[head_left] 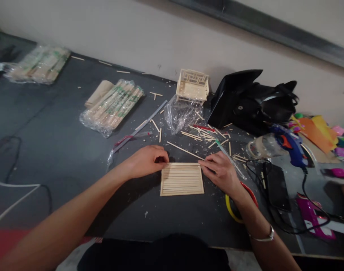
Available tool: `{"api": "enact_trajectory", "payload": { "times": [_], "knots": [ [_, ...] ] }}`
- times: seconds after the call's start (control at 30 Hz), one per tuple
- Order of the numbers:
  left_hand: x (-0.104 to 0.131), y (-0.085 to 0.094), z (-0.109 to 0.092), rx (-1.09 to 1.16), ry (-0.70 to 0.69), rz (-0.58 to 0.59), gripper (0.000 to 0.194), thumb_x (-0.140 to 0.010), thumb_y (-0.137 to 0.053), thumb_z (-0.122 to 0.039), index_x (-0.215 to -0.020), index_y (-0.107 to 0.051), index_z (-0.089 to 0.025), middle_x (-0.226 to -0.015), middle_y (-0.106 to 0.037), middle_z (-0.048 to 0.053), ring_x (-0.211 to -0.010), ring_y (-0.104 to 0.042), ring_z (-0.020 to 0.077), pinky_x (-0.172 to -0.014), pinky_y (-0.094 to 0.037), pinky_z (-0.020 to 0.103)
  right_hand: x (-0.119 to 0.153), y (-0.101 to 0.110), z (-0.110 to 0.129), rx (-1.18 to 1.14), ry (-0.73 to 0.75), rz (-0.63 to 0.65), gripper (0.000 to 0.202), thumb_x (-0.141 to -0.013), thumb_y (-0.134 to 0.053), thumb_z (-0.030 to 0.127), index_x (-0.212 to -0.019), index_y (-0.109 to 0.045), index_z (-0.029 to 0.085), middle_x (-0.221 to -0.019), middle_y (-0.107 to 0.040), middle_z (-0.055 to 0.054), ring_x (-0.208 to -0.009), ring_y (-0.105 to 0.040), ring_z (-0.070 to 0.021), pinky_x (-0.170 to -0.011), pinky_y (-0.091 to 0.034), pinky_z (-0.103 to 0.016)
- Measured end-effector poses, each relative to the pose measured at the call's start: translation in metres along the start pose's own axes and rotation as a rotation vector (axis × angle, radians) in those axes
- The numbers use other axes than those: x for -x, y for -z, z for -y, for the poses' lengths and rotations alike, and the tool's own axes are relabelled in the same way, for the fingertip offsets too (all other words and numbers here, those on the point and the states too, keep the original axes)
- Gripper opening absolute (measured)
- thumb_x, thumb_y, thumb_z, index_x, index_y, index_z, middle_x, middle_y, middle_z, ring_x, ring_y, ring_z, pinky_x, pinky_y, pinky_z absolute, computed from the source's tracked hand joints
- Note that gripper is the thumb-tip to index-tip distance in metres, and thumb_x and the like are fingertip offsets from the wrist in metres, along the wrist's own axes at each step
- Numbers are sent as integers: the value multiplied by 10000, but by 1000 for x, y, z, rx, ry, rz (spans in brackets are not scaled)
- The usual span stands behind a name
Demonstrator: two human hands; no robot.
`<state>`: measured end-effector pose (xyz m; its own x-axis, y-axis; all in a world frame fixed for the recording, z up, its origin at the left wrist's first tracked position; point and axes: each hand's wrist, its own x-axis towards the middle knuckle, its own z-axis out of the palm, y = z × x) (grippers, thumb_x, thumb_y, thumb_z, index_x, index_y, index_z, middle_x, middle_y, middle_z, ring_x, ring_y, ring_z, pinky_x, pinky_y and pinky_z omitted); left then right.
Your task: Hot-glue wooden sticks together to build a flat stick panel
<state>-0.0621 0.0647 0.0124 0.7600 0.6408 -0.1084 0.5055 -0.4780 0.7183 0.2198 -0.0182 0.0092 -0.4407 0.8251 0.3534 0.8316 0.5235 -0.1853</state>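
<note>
A small rectangular panel of thin wooden sticks (182,182), laid side by side within a stick frame, lies flat near the table's front edge. My left hand (149,160) is closed in a pinch at the panel's upper left corner. At the upper right corner, my right hand (221,171) pinches the panel's edge with thumb and fingers. A long loose stick (185,150) lies just beyond the panel, its right end near my right fingers. Further back, a small box-shaped stick model (193,86) stands by the wall.
Plastic-wrapped chopstick bundles (115,107) lie at left. Cut stick pieces (202,133) and crumpled clear plastic (183,113) cover the middle. To the right are a black bag (245,99), a blue glue gun (290,145), a phone (277,186), cables and red-yellow scissors handles (231,210).
</note>
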Motion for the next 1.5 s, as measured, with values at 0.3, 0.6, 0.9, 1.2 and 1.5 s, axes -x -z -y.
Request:
{"api": "enact_trajectory", "payload": {
  "times": [0.3, 0.6, 0.9, 1.2, 1.5],
  "knots": [
    [-10, -21, -33, -312, -157, -260, 142, -903, -574, -218, -947, -708, -206, -968, -664, 45, -933, -591, 203, -870, -472, 352, 0, 3, 4, 147, 55, 5, 180, -945, -577, 237, -956, -757, 251, -769, -693, -19, -735, -507, -179, -694, -386, -327],
    [-43, -53, -65, -421, -183, -210, 188, -936, -571, -227, -839, -711, -146, -851, -659, 72, -865, -567, 228, -793, -460, 361, -3, 8, 10, 157, 51, -43, 199, -932, -560, 201, -851, -741, 225, -764, -693, -17, -741, -494, -191, -679, -354, -339],
    [-48, -68, -51, -251, -239, -343, 112, -917, -593, -169, -822, -653, -161, -815, -639, 48, -820, -593, 195, -766, -461, 314, -7, 8, 16, 148, 4, -32, 225, -935, -545, 212, -782, -710, 216, -762, -689, -24, -739, -529, -193, -687, -386, -335],
    [-51, -68, -39, 34, -354, -501, 113, -881, -579, -149, -780, -617, -183, -771, -642, 12, -754, -602, 149, -730, -488, 272, 53, 38, 27, 303, -380, -98, 344, -985, -423, 365, -1212, -610, 185, -993, -699, -123, -897, -645, -273, -782, -521, -411],
    [-51, -60, -43, 283, -313, -535, 132, -849, -548, -155, -748, -631, -170, -720, -606, -6, -636, -557, 91, -580, -446, 188, 144, 27, 28, 278, -602, -6, 446, -875, -435, 297, -1306, -520, 215, -919, -670, -85, -778, -667, -242, -712, -554, -375]
  ]
}}
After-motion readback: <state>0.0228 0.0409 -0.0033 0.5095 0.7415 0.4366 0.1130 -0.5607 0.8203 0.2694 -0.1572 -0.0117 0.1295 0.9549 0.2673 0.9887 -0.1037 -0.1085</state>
